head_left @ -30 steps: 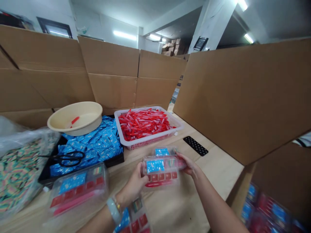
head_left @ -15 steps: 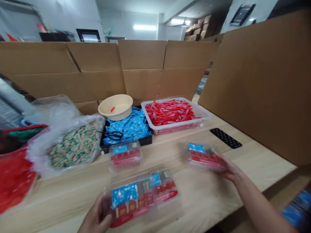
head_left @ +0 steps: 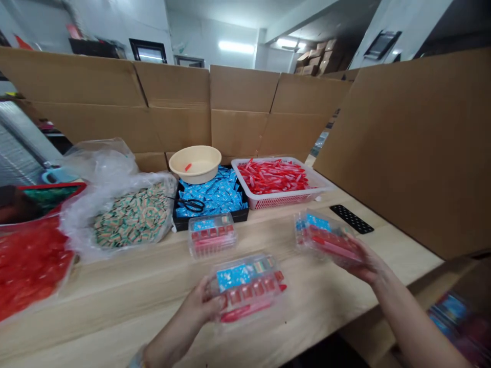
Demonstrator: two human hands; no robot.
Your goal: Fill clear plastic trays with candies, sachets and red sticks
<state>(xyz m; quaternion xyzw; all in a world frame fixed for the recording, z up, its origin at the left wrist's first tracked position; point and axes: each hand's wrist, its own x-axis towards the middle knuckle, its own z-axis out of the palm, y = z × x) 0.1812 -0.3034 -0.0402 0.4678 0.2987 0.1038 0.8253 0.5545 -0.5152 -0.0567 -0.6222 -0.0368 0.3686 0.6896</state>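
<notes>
My left hand (head_left: 209, 299) is closed around the left end of a clear plastic box (head_left: 247, 289) at the front middle of the table. Through its lid show a blue packet, a row of red pieces and a pink-red stick. Red bits stick out past its right end, perhaps from a second box beneath. My right hand (head_left: 362, 260) grips another clear box (head_left: 326, 237) of similar contents, tilted and smeared by motion; whether it is one box or two I cannot tell. A third filled box (head_left: 213, 235) rests on the table between them, farther back.
Behind stand a black tray of blue packets (head_left: 215, 194) with scissors (head_left: 192, 205), a cream bowl (head_left: 195, 163) and a white basket (head_left: 282, 199) of red sticks. Left are bags of small green-tan pieces (head_left: 134, 214) and red pieces (head_left: 32, 260). Cardboard walls (head_left: 402, 153) border the table.
Two boxes side by side at my left hand now overlap, and that hand has shifted right and away from me. The box in my right hand has tilted. The whole view has swung slightly left.
</notes>
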